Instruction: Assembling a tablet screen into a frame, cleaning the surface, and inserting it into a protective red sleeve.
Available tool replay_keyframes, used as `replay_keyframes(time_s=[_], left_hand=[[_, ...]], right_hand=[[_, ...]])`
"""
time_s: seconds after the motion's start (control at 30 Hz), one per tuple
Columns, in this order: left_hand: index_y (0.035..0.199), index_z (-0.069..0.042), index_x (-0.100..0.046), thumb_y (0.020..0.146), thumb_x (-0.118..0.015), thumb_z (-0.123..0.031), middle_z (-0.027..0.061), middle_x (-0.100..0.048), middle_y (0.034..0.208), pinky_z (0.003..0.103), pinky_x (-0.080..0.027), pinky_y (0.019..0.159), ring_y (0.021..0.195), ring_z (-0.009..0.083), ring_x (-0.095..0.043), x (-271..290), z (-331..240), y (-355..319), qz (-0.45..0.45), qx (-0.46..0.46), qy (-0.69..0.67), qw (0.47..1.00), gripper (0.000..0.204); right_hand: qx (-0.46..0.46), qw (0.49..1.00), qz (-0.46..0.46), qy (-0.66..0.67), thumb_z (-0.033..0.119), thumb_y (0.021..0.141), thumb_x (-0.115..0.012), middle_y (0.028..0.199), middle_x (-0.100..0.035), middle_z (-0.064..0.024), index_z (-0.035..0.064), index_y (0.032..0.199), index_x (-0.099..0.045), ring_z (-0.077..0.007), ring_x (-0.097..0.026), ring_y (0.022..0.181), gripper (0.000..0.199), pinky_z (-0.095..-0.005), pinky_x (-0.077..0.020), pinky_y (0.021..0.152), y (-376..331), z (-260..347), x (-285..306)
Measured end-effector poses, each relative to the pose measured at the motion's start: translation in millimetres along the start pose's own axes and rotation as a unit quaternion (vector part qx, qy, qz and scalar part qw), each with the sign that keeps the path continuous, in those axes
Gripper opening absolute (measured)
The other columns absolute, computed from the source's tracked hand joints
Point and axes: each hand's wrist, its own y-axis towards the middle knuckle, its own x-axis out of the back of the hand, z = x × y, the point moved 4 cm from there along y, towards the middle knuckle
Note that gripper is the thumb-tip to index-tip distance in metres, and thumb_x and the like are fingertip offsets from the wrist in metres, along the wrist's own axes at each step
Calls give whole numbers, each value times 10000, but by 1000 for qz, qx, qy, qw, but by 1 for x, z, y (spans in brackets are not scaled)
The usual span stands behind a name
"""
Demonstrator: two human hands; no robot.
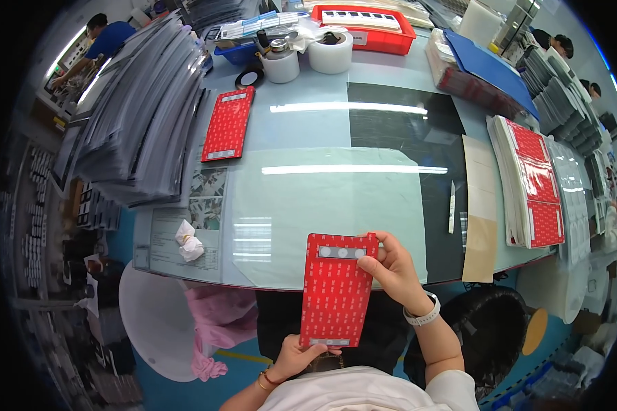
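I hold a long red patterned sheet [336, 289] upright over the near edge of the glass-topped table [322, 185]. My right hand [389, 268], with a white watch at the wrist, pinches its upper right corner beside a grey strip with pale round spots. My left hand [296, 356] grips its bottom edge from below. A second red sheet [227, 123] lies flat on the table at the far left.
A tall slanted stack of clear sheets [140, 109] fills the left side. A pile of red and white sheets [531, 181] lies at the right, a white blade tool [452, 205] near it. Tape rolls [330, 51], a red tray [370, 24] and a crumpled paper [188, 240] are around.
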Motion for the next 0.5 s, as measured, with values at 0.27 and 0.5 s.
replay_keyframes(time_s=[0.27,0.5], left_hand=[[1105,60,-752,1036,-653,-92,114,-805,1031,244,-550,798,913,104,-709,-4,0,-1,-3,3,13,1000,194],[1128,64,-746,1043,-644,-100,115,-803,1038,261,-570,808,916,113,-726,-3,-7,-1,2,1,58,998,211]], right_hand=[[-8,999,-44,-21,187,1102,-569,914,-669,14,16,1169,-578,-14,-592,774,183,-195,-499,685,-1,0,5],[-5,998,-51,-43,205,1029,-703,837,-672,18,12,1027,-637,-22,-594,716,204,-200,-470,620,14,8,18]])
